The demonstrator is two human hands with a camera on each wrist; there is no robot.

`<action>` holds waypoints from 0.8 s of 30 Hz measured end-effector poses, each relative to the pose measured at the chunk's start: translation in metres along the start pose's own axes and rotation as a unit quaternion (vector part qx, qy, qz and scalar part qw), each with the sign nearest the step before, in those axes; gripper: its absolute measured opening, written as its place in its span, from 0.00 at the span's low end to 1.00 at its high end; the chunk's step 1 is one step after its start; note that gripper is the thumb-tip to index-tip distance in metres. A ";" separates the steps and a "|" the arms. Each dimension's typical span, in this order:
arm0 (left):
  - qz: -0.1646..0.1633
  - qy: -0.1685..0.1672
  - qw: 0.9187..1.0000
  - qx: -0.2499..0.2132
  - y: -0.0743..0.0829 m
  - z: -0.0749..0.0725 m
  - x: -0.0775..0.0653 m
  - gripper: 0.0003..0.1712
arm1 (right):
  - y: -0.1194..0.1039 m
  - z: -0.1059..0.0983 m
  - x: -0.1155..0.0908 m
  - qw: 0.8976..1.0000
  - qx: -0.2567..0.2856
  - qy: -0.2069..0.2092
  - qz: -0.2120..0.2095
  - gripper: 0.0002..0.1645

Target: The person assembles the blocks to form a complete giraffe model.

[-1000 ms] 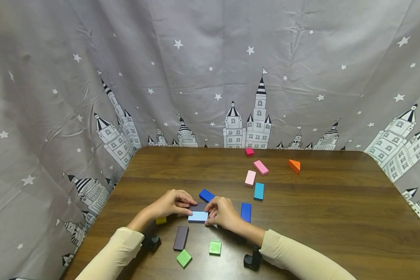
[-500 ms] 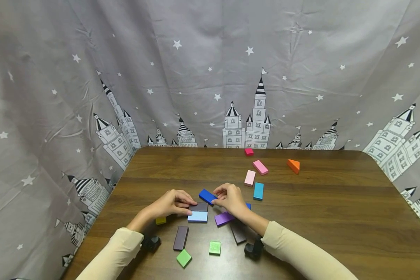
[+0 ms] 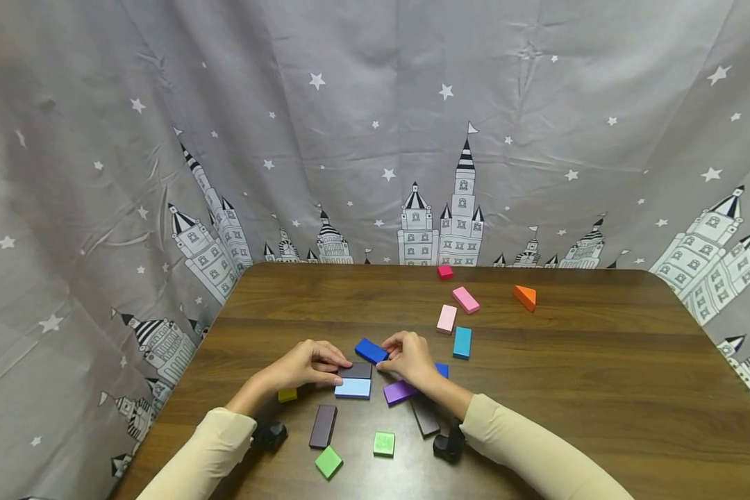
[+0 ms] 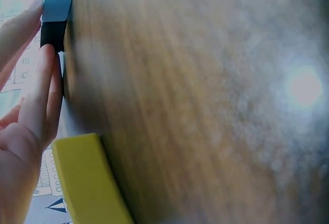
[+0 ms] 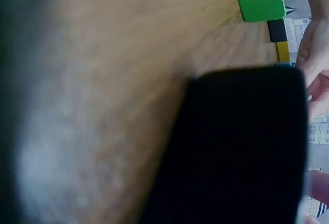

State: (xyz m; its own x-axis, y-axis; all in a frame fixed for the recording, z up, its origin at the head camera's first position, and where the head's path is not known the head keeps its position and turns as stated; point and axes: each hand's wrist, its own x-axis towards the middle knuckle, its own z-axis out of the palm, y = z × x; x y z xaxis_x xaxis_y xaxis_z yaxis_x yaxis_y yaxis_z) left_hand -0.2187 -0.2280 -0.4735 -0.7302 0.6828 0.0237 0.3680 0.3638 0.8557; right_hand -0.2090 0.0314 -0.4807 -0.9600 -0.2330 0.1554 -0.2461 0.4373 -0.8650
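A light blue block [image 3: 353,388] and a dark block [image 3: 355,371] lie flat side by side, long edges together. My left hand [image 3: 306,364] grips their left ends, thumb at the light blue block and fingers at the dark one. In the left wrist view its fingertips [image 4: 47,52] meet the dark block [image 4: 53,35]. Just behind the pair, a blue block [image 3: 371,350] lies at a slant. My right hand [image 3: 410,357] pinches its right end between thumb and fingers. Under that wrist are a purple block [image 3: 397,392] and a partly hidden blue block [image 3: 444,369].
Nearer me lie dark blocks [image 3: 322,426] [image 3: 425,417] and green blocks [image 3: 384,444] [image 3: 329,462]. A yellow block [image 3: 287,394] sits by my left wrist. Farther back are pink blocks [image 3: 465,299] [image 3: 446,319], a teal block [image 3: 462,342], a red block [image 3: 445,271] and an orange triangle [image 3: 525,297].
My right hand has left the right end of the light blue and dark blocks and moved back and right to the slanted blue block. My left hand stays in place.
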 end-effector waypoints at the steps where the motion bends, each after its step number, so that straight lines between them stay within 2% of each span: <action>1: 0.000 0.000 1.000 -0.001 0.000 0.000 0.000 0.18 | 0.000 0.000 0.000 1.000 -0.004 0.000 -0.004 0.17; 15: 0.009 0.007 1.000 0.007 -0.004 0.000 -0.003 0.18 | 0.003 -0.009 0.004 0.997 -0.074 -0.003 -0.025 0.13; 24: 0.004 0.010 1.000 -0.001 -0.003 0.001 -0.001 0.18 | 0.007 -0.026 0.003 0.995 -0.075 -0.028 -0.058 0.14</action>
State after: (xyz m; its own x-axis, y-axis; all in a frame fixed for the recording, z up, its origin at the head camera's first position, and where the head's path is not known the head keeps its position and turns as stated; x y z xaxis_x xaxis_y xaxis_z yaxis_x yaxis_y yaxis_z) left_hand -0.2186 -0.2295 -0.4768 -0.7381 0.6735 0.0408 0.3731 0.3570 0.8564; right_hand -0.2167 0.0564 -0.4736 -0.9159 -0.3360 0.2196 -0.3764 0.5290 -0.7606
